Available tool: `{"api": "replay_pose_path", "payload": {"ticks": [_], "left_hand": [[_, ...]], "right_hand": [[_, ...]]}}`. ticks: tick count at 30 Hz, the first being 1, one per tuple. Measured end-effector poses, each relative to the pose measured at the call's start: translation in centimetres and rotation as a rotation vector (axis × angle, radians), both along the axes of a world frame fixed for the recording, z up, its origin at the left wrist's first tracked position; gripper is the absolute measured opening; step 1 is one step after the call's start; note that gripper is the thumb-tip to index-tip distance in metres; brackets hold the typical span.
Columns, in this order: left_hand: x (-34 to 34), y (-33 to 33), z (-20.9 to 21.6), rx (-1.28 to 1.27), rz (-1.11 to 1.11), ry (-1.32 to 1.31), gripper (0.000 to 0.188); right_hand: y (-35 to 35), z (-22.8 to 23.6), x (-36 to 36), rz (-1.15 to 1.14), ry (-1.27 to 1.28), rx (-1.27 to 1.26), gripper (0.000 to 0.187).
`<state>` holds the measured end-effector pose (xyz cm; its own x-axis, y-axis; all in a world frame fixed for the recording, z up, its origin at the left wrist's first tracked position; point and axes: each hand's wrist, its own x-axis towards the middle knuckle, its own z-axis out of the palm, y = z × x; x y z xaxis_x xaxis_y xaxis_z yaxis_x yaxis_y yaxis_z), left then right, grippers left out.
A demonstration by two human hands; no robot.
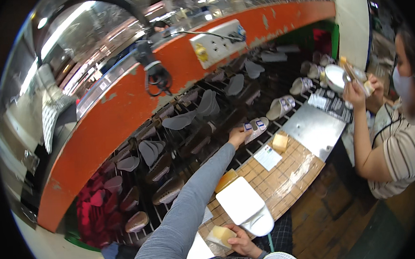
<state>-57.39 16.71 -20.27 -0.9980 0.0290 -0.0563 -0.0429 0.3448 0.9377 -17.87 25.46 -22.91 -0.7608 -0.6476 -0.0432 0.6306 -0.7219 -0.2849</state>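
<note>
My left hand (pixel 239 136), at the end of the outstretched grey-sleeved arm, has its fingers closed on a pale sandal (pixel 258 128) with blue-and-white patches on its straps, over the dark barred rack (pixel 196 144). Low in the picture, my right hand (pixel 242 243) grips a pale yellow sponge block (pixel 222 234). Just beyond that hand, a white plastic container (pixel 241 201) stands on the wooden worktop (pixel 294 172). Another pale sandal (pixel 280 107) lies on the rack past the one at my left hand.
Shoe parts and grey soles (pixel 208 103) fill the rack under an orange hood (pixel 94 112) with a power strip (pixel 219 43). A yellow block (pixel 280 142) and printed card (pixel 267 157) lie on the worktop. At right, a person (pixel 395 138) handles a shoe piece near a white bowl (pixel 335 77).
</note>
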Motion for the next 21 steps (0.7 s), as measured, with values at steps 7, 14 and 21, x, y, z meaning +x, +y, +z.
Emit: {"api": "replay_pose_path", "payload": {"ticks": [7,14,21], "left_hand": [[14.6,-5.0,13.0,1.007,0.025,0.426,0.021],[37.7,-10.0,13.2,-0.126,0.558,0.827,0.018],[48.3,-10.7,6.4,-0.453,0.337,0.460,0.014]], "right_hand": [[-0.3,-1.6,-0.1,-0.035,0.038,0.027,0.054],[0.2,0.0,0.5,-0.097,0.118,0.035,0.058],[5.5,6.4,3.1,-0.396,0.619,0.713,0.062]]}}
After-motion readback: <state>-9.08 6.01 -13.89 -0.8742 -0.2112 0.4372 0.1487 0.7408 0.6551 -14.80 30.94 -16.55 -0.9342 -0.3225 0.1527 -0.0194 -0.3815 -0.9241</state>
